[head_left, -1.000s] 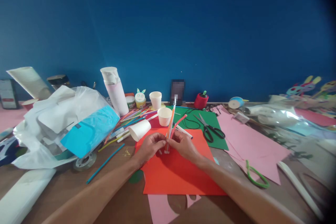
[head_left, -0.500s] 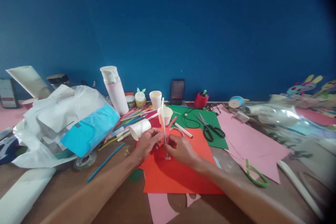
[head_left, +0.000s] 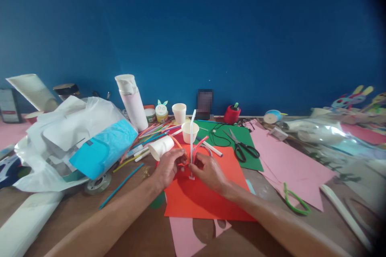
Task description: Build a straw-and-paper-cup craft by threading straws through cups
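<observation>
Over the orange-red sheet (head_left: 208,198), my right hand (head_left: 208,170) pinches a small bunch of pipe cleaners. Among them a white pipe cleaner (head_left: 191,138) stands upright, its top bent over and its lower end folded into a short foot. A red pipe cleaner (head_left: 201,142) and a greyish one curve away to the right. My left hand (head_left: 171,164) is closed with its fingertips on an orange pipe cleaner (head_left: 176,141), which arcs up to the left. Where the strands meet is hidden by my fingers.
Paper cups (head_left: 189,132) stand behind my hands; one cup (head_left: 161,148) lies on its side at the left. Black scissors (head_left: 241,146) rest on green paper (head_left: 256,164). A plastic bag (head_left: 81,116) bulks at the left, pink paper (head_left: 289,164) lies right.
The orange pipe cleaner, upright beside the white one before, now bends over to the left by my left hand. The white one has swung slightly right and stands straighter.
</observation>
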{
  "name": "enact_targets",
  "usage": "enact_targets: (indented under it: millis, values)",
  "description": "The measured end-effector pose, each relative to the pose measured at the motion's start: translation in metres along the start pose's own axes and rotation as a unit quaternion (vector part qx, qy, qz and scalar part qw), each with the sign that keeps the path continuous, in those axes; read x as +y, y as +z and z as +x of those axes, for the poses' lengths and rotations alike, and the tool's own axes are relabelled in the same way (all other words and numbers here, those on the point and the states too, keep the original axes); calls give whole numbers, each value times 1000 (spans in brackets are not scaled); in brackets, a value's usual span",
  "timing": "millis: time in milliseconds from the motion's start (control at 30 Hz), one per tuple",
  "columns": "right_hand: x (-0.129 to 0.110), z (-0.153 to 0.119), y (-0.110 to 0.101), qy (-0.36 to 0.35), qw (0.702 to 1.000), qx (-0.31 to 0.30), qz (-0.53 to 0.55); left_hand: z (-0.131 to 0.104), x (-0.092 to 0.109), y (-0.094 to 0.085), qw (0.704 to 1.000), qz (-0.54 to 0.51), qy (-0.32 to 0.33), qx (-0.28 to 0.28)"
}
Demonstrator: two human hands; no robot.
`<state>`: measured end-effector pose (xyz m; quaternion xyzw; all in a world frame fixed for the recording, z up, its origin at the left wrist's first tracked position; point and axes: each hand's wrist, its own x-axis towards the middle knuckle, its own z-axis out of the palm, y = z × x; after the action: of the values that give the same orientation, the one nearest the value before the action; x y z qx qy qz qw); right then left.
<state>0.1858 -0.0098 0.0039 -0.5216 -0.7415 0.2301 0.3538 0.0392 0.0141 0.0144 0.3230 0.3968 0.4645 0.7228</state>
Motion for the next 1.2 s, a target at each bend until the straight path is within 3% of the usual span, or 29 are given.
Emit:
enact_targets:
  millis: [233,433,633,733,967,1200]
  values:
    - [1,2,-1,23,996,4,91,-5,-1,5,996,-57,-65,28]
    - [2,1,1,24,993,-10,113,-8,2,6,999,-24,-26,2]
    - [0,0,-1,1,999,5,41,-7,13,2,998,43,21,49]
    - [-1,0,-4,8,1000,10,27,-6,19,0,997,45,14,65]
    - [-1,1,0,32,994,10,106,-8,15,5,993,-103,-58,-16]
    - [1,2,0,46,987,-1,151,-3,3,5,989,-126,-62,-43]
